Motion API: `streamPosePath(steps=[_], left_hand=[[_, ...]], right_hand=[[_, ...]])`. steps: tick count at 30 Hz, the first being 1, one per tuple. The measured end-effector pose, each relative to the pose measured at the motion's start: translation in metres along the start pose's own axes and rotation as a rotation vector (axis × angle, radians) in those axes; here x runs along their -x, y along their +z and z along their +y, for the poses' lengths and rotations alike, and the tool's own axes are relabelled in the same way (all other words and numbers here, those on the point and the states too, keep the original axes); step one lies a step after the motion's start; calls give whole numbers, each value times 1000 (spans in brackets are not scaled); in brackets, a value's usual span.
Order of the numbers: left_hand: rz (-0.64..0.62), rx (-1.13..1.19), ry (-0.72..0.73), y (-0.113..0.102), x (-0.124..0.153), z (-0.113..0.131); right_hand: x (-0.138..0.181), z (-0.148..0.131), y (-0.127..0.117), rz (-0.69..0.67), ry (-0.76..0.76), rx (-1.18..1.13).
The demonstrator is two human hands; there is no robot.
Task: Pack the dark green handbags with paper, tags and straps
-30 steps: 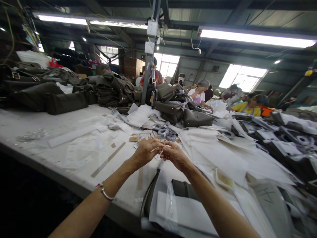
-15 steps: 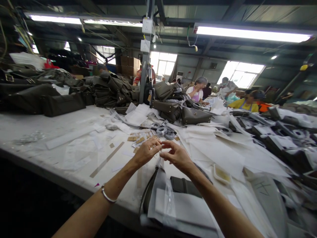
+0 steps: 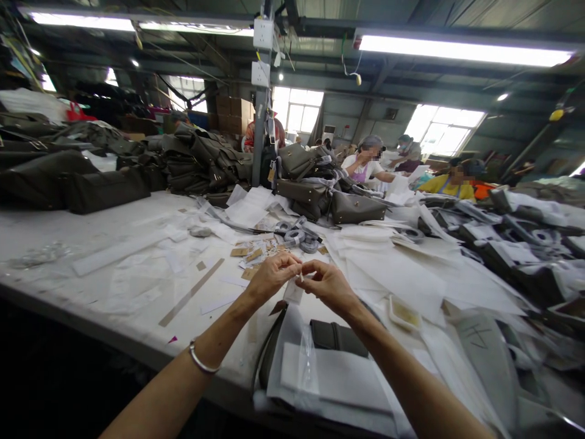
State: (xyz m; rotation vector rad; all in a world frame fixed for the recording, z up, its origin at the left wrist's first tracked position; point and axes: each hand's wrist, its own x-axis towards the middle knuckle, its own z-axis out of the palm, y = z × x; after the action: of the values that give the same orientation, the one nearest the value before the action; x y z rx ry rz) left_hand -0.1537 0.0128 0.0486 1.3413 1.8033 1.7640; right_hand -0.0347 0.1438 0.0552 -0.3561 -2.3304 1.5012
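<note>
My left hand and my right hand meet fingertip to fingertip above the near part of the table. Both are closed in a pinch. Between the right thumb and forefinger shows a small white piece, too small to name. What the left fingertips grip is hidden. Just beneath the fingers hangs or lies a small clear packet; I cannot tell whether it is attached. Below my hands, at the table's front edge, a dark olive handbag lies partly covered by white paper and clear plastic.
Small brown tag cards and wrapped grey rolls lie beyond my hands. White sheets and a shallow tray are at the right. Dark bags are heaped behind, around a post. Several people work farther back.
The fingers have shifted slightly against each other, and the small clear packet below them now shows more plainly. The whole view has drifted a little.
</note>
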Motion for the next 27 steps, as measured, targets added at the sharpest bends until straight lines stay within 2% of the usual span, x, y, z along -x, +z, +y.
streamPosePath(steps=[5,11,13,17,21,27], left_hand=[[24,7,14,7,-3,4],[84,-19,6,5,-2,3],[67,57,-10,6,1,-1],[-49,262,-36,14,4,-5],[-136,317,-56,29,4,0],[-58,290,9,45,2,5]], right_hand=[[0,-2,7,49,13,-162],[2,-7,0,82,65,-215],[3,-7,-4,114,71,-184],[6,-8,-7,243,-104,-66],[10,-15,-9,237,-176,-23],[18,-27,-20,259,-209,101]])
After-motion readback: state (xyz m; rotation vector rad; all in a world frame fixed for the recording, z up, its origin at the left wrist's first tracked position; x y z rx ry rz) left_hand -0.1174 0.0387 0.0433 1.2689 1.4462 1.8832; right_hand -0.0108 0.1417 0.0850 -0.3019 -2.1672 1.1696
